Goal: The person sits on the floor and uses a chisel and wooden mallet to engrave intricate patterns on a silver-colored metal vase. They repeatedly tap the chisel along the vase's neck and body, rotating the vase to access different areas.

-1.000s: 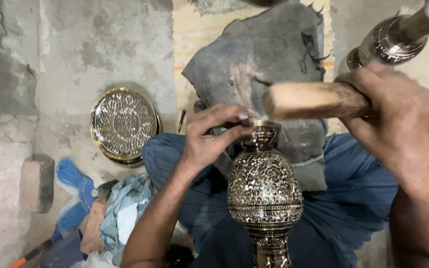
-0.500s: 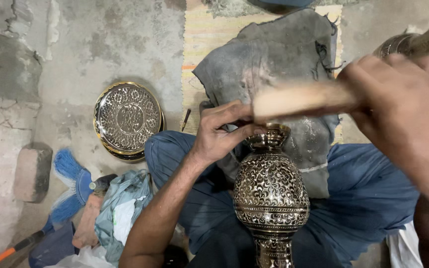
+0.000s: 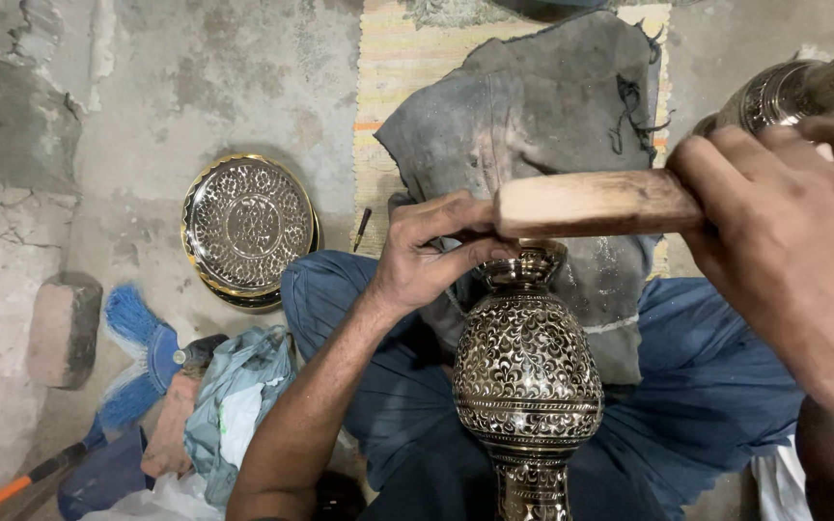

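Engraved brass vase (image 3: 527,381), bulbous, dense floral pattern, lies across the lap. Left hand (image 3: 427,253) pinches its rim; right hand (image 3: 792,253) clenched round wooden mallet (image 3: 596,203).

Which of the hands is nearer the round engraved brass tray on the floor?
Left. The left hand grips the neck of the engraved brass vase, just right of the round engraved brass tray. The right hand holds the wooden mallet far across the frame.
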Motion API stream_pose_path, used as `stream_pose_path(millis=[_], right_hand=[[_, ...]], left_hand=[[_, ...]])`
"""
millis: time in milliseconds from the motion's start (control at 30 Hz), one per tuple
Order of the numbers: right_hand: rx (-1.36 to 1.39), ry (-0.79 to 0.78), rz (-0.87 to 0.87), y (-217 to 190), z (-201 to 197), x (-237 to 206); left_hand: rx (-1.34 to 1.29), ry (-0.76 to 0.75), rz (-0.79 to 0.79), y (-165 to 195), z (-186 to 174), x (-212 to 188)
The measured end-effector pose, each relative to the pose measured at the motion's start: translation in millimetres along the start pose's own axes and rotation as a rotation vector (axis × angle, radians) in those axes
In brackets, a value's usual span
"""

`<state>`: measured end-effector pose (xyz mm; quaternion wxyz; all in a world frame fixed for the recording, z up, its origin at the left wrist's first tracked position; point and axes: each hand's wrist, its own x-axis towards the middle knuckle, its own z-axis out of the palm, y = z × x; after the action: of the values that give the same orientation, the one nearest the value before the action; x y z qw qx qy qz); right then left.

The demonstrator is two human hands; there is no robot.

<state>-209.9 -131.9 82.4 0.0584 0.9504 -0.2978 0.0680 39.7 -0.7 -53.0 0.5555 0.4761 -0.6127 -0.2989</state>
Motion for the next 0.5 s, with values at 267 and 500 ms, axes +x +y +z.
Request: stream_pose_path(millis=[267, 500], right_hand=[[0.012, -0.021, 0.064, -7, -6, 2], [-0.059, -0.006, 0.019, -1, 4, -2]], left_hand=[[-0.02, -0.005, -0.001, -4, 0, 0], [-0.035, -0.028, -0.014, -8, -3, 0]])
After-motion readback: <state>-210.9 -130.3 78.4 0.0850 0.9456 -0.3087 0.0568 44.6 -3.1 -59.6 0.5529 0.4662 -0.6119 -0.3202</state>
